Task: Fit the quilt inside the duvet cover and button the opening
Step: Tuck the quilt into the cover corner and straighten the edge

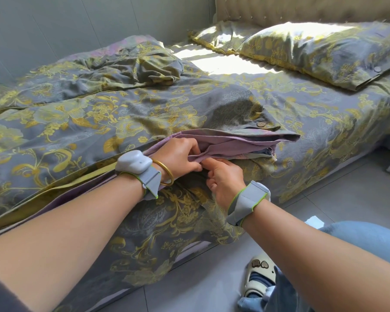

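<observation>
A grey duvet cover with a yellow floral print lies rumpled across the bed, its opening facing the near bed edge. The cover's lilac inner hem shows along that opening, with something bluish tucked under it. One brown button sits fastened at the opening's right end. My left hand pinches the lilac upper hem from above. My right hand pinches the lower edge just beneath it, fingertips meeting the left hand's. Whatever lies between the fingers is hidden.
Two matching pillows lie at the sunlit head of the bed, before a padded headboard. A grey wall runs along the bed's far side. Grey floor tiles are on the right, with my slippered foot and knee below.
</observation>
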Demonstrator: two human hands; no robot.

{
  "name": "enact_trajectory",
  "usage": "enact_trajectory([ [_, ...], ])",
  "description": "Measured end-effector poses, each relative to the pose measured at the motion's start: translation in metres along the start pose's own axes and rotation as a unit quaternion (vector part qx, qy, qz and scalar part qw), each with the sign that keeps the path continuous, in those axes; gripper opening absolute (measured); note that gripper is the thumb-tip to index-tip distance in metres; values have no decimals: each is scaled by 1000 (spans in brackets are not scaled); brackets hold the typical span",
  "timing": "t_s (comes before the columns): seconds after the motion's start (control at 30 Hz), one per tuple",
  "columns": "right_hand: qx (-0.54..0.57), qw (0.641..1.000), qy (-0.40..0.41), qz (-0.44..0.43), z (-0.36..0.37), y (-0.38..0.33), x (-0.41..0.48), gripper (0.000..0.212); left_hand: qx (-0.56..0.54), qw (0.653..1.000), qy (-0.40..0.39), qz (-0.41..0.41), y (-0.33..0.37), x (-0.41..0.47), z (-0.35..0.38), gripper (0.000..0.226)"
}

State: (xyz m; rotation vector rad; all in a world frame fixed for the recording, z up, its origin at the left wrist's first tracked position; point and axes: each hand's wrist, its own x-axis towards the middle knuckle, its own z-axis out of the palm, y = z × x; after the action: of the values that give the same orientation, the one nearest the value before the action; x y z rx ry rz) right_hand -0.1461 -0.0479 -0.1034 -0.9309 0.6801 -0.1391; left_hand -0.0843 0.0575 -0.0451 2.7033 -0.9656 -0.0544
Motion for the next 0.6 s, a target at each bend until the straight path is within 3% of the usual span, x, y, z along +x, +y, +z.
enact_trajectory([
  [0.1,25,999,-12,46,1,-6,4,8,34,998,40,27,-2,-1,3,22],
  [0.23,6,999,-19,44,1,-7,8,8,54,994,74,51,-1,0,3,15],
  [0.43,-33,998,-42,-13,-2,-3,8,12,-44,999,20,8,-8,8,-9,11],
  [0.5,-33,998,-53,-15,-2,-4,6,6,-71,997,32,-13,-6,6,-11,6],
  [0.6,-42,996,-66,-32,-3,-6,0,16,-86,994,58,-40,-5,3,-9,3],
])
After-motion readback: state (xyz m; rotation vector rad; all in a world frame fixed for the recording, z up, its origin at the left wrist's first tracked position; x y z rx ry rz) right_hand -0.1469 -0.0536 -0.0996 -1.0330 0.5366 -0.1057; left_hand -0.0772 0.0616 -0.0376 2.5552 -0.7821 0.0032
